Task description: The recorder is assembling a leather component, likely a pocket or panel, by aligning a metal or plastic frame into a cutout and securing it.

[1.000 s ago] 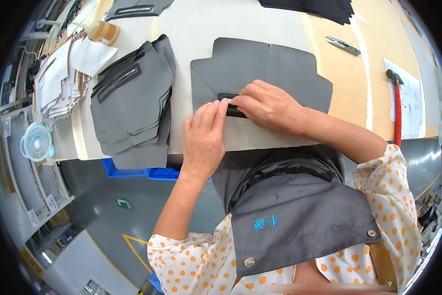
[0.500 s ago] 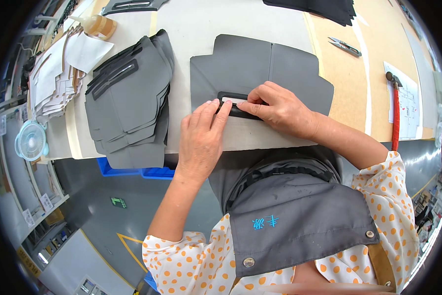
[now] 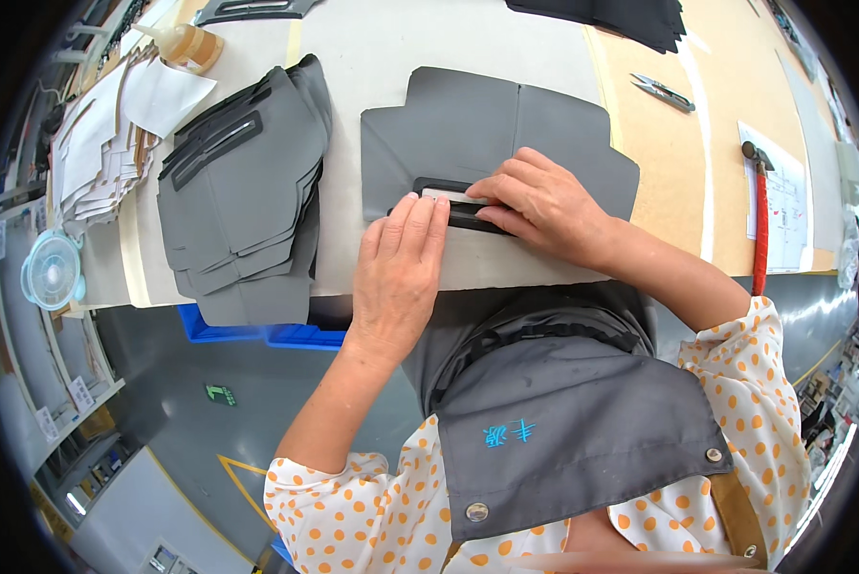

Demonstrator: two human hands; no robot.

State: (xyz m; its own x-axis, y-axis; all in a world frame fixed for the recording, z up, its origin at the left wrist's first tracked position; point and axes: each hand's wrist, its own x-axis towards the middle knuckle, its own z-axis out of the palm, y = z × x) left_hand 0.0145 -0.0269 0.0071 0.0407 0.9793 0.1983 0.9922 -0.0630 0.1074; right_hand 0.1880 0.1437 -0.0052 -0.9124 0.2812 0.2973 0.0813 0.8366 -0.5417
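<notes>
Rightward along a black-framed slot (image 3: 439, 183), away from the left fingertips (image 3: 440, 204), the right hand (image 3: 551, 208) had been shifted since the earliest frame, while the left hand (image 3: 396, 277) had been kept by the slot's left end. The slot was set into a grey panel (image 3: 468, 124), which was laid flat on the pale table covering (image 3: 345, 77), with the slot turned toward the person's side. Within it, a pale strip (image 3: 455, 197) was partly exposed.

The left fingers were stretched out and held close together, their tips rested on the slot's left part; the thumb was hidden, so whether anything was pinched there could not be told. On the right, thumb and index finger were curled toward each other over the slot; what, if anything, was gripped between them could not be made out.

The step in hand was judged to be the working of the slot's edge around the strip. For the next move, a steady left hold and light, even right fingertip pressure seemed to be called for.

Similar grey panels (image 3: 224, 206) were stacked to the left; snips (image 3: 664, 93) and a red-handled hammer (image 3: 761, 210) were placed well apart, to the right.
</notes>
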